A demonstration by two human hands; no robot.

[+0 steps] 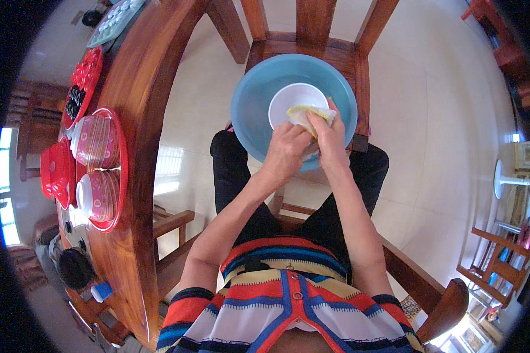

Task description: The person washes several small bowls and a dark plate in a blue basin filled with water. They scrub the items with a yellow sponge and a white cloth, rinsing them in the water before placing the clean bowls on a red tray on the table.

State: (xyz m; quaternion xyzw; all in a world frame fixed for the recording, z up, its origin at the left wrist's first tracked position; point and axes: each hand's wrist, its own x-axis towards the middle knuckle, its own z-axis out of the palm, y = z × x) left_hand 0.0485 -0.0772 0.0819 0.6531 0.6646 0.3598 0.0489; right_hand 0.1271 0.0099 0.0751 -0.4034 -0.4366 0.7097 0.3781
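Note:
A blue plastic basin rests on the seat of a wooden chair in front of me, between my knees. Over its middle is a round white bowl, seen from above. My right hand grips a yellow and white cloth at the bowl's near right rim, thumb on top. My left hand is at the bowl's near edge, fingers curled against the lower end of the cloth. Whether its fingers also hold the bowl is hidden.
Left of me runs a wooden table with a red tray of stacked pink bowls, red containers and a red tray of small items. The wooden chair stands ahead; an armrest is at lower right.

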